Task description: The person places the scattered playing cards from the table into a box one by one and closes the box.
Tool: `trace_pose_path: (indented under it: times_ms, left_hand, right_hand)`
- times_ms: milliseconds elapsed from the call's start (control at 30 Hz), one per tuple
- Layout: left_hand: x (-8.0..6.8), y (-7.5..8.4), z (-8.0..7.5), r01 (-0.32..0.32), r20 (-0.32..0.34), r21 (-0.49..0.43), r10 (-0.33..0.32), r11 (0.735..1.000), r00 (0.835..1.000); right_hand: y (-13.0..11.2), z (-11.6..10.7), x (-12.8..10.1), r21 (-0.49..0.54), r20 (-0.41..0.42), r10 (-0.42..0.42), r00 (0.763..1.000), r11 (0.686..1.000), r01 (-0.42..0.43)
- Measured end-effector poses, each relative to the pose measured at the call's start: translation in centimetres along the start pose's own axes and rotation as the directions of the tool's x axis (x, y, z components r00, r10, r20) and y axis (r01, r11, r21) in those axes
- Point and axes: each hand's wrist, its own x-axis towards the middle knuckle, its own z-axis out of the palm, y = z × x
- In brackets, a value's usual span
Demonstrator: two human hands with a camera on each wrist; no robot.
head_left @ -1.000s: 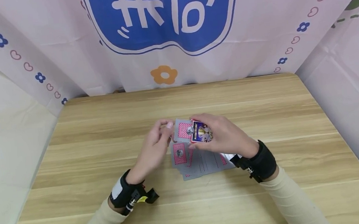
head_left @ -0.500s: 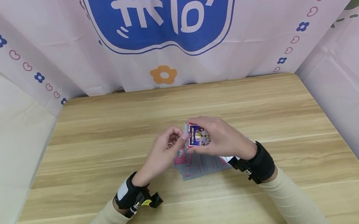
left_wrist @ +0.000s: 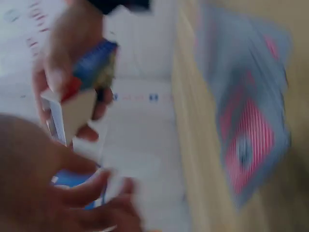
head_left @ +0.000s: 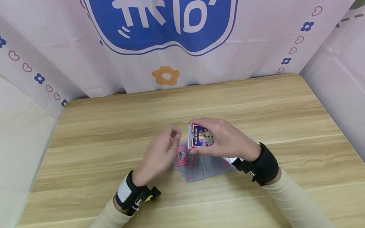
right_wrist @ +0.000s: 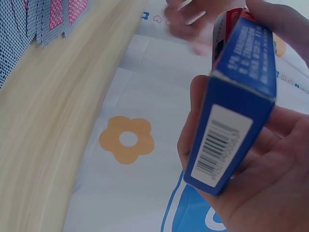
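Observation:
My right hand (head_left: 225, 137) grips a small blue and red playing-card box (head_left: 202, 135) with a gold trophy on its face, held above the table. A white barcode label shows on the box's blue end (right_wrist: 222, 145) in the right wrist view. At its other end, in the left wrist view, a pale face or flap (left_wrist: 79, 113) shows. To the left of the box, and apart from it, is my left hand (head_left: 159, 148), fingers loosely bent with nothing visible between them. Below both hands lie overlapping grey cards (head_left: 203, 168) with pink patterned backs, partly covered by the right hand.
The wooden tabletop (head_left: 112, 134) extends around the cards. A pale printed cloth (head_left: 107, 70) hangs behind its far edge, bearing a blue emblem (head_left: 162, 32). Each wrist wears a black strap (head_left: 268, 164) with a small camera.
The card sticking out of the box's left end no longer shows there. My left hand came in to that end, then drew back left. The box shifted slightly left and stays in my right hand.

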Motion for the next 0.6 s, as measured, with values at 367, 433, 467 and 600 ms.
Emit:
trace_pose_path:
  times_ms: [367,433,467,600]
  left_hand:
    - [0.4,-2.5,1.4,0.005,0.214,0.442,-0.111,0.897,0.97]
    - [0.4,-2.7,1.5,0.016,0.218,0.435,-0.123,0.901,0.968]
    - [0.5,-2.8,1.5,0.021,0.22,0.43,-0.128,0.903,0.967]
    - [0.7,-3.0,1.6,0.034,0.221,0.404,-0.134,0.914,0.966]
  right_hand:
    - [0.2,0.0,0.1,0.003,0.034,0.04,0.999,0.999,-0.04]
    - [0.3,0.0,0.1,0.0,0.032,0.037,0.999,0.999,-0.037]
    - [0.3,0.1,0.1,-0.002,0.032,0.036,0.999,0.999,-0.036]
    - [0.4,0.0,0.0,-0.012,0.035,0.035,0.999,0.999,-0.034]
